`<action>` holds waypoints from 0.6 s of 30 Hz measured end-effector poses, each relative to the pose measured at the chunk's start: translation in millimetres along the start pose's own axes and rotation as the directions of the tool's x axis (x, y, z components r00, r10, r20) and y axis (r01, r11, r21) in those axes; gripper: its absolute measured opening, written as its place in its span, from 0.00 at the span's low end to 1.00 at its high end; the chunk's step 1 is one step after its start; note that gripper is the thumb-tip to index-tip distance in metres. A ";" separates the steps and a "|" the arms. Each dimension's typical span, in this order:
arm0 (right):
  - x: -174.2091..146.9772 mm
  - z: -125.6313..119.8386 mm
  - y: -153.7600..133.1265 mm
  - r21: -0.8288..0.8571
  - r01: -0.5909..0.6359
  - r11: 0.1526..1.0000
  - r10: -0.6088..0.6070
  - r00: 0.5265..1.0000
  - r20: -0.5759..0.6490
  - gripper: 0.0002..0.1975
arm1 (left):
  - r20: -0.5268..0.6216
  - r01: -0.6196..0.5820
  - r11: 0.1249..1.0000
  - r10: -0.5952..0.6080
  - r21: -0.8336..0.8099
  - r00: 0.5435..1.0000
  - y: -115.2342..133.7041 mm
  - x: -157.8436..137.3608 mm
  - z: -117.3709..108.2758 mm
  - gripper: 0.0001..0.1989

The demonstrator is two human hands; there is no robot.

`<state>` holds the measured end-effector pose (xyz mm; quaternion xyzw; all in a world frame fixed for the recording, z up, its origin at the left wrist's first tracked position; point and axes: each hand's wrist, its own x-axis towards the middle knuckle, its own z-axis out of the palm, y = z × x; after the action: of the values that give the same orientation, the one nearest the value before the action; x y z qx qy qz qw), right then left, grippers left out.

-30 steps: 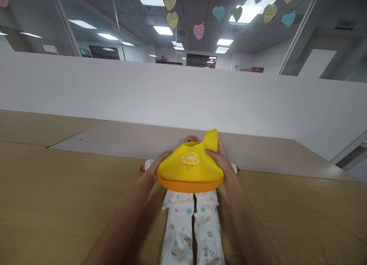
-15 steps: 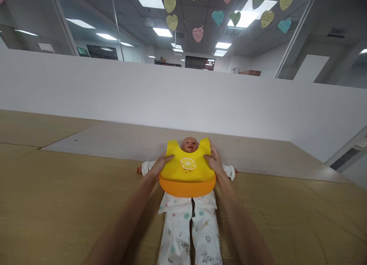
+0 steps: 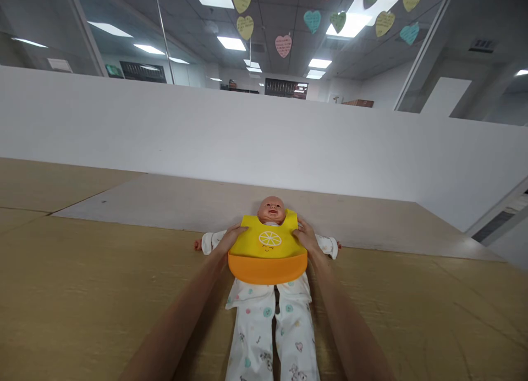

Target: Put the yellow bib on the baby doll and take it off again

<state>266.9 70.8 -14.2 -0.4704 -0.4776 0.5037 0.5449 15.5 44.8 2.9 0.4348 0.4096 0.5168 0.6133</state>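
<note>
A baby doll [image 3: 272,208] in white patterned pajamas [image 3: 258,315] lies on its back with its arms spread out. Across its chest is a yellow bib [image 3: 264,243] with a white citrus slice, a smiling face and an orange catch pocket along the bottom. My left hand [image 3: 232,238] grips the bib's left edge, thumb on the front and fingers mostly behind. On the right edge, my right hand [image 3: 307,236] holds it the same way. The bib's two neck straps reach up on either side of the doll's chin; their ends are partly behind the neck or shoulders.
The doll lies on a tan wooden surface [image 3: 124,293], its head on a greyish panel [image 3: 185,197] behind. A white low wall [image 3: 247,139] rises at the back, topped by glass with heart-shaped notes [image 3: 283,45].
The bib has come down and flatter onto the doll's chest, showing more of its neck. Both hands moved with it, still at its edges.
</note>
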 end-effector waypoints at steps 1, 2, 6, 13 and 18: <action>-0.2 -0.1 1.5 0.013 -0.022 1.000 0.022 1.000 0.004 0.25 | -0.002 0.005 1.000 -0.005 -0.002 1.000 -0.4 -0.3 -0.1 0.20; -1.0 0.3 2.2 0.028 -0.048 0.998 0.048 0.999 0.007 0.20 | -0.004 0.013 1.000 -0.013 -0.009 1.000 -0.7 -0.7 -0.4 0.19; -7.3 2.7 -1.7 0.074 -0.103 0.992 0.101 0.994 0.028 0.17 | 0.002 0.095 0.992 -0.096 -0.083 0.995 -1.2 -1.1 -2.6 0.18; -3.9 4.7 -4.6 0.051 -0.103 0.993 0.108 0.989 -0.100 0.16 | 0.114 0.178 0.974 -0.162 -0.142 0.980 9.8 19.6 -2.3 0.12; 5.3 6.3 -5.6 0.087 -0.117 0.989 0.125 0.987 -0.097 0.14 | 0.069 0.124 0.989 -0.119 -0.083 0.990 20.3 43.8 2.1 0.09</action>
<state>261.3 76.0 -7.7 -0.5011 -0.3987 0.5302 0.5558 17.6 89.7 20.6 0.3983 0.3926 0.4815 0.6748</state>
